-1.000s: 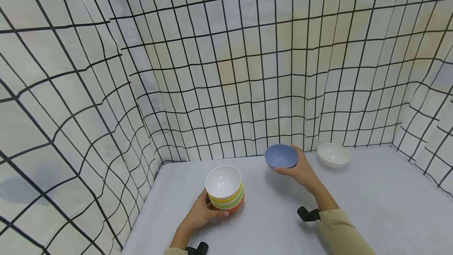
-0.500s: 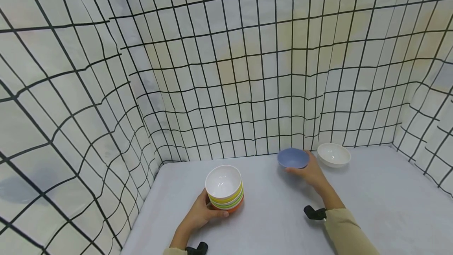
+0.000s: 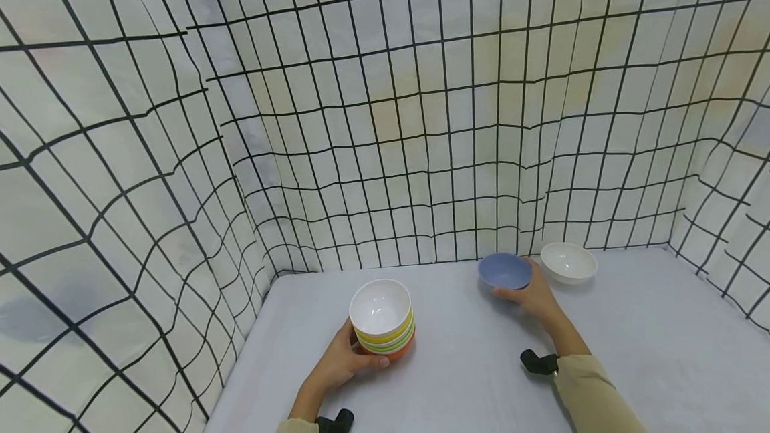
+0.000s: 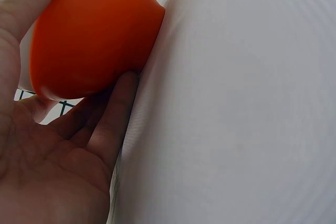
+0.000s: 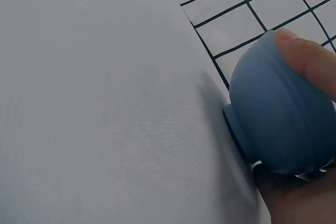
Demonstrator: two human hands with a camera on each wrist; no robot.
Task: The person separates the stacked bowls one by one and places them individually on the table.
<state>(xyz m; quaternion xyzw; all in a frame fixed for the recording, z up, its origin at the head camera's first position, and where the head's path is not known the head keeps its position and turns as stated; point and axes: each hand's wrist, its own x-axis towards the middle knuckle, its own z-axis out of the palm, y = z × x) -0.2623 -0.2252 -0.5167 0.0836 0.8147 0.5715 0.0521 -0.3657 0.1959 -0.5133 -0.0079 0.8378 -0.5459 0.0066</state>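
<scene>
On the left of the head view, my left hand (image 3: 338, 359) grips a stack of bowls (image 3: 381, 310) low on its side, thumb in front. The top bowl shows a white inside; yellow, white and green bands lie below it. At the bottom is an orange bowl (image 4: 100, 32), its base on the table in the left wrist view. My right hand (image 3: 537, 297) holds a blue bowl (image 3: 504, 271) near the table's back edge, thumb at the near side and fingers behind. In the right wrist view the bowl's foot ring is close over the cloth. A shallow white bowl (image 3: 568, 263) stands just right of it.
A white cloth covers the table (image 3: 457, 366). White sheets with a black grid (image 3: 385, 152) rise behind the table and at both sides. Black wrist mounts (image 3: 539, 362) stick out from both forearms.
My right hand has carried the blue bowl to the right and lowered it toward the table, closer to the white bowl. The left hand and its stack have stayed in place.
</scene>
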